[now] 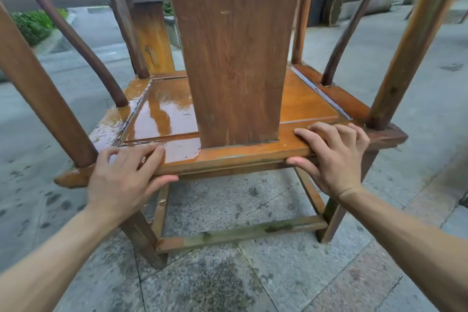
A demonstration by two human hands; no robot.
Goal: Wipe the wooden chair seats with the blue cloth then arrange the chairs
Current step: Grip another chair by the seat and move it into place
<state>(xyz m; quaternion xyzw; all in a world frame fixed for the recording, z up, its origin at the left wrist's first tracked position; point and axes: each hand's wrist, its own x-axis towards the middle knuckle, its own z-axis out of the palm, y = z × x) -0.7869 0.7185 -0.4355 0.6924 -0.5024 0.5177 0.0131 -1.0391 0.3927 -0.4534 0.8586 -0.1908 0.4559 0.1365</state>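
Note:
A wooden armchair fills the head view, seen from behind its tall back splat (235, 45). Its seat (306, 104) is glossy, with water pooled on the left half. My left hand (124, 177) grips the rear seat rail left of the splat, fingers on top and thumb under the edge. My right hand (334, 157) grips the same rail right of the splat in the same way. The blue cloth is not in view.
The chair stands on wet grey stone paving (253, 281). A second wooden chair's back (152, 38) shows beyond the seat at the left. Green shrubs (33, 25) and a low wall lie far left; planters and a building stand at the back right.

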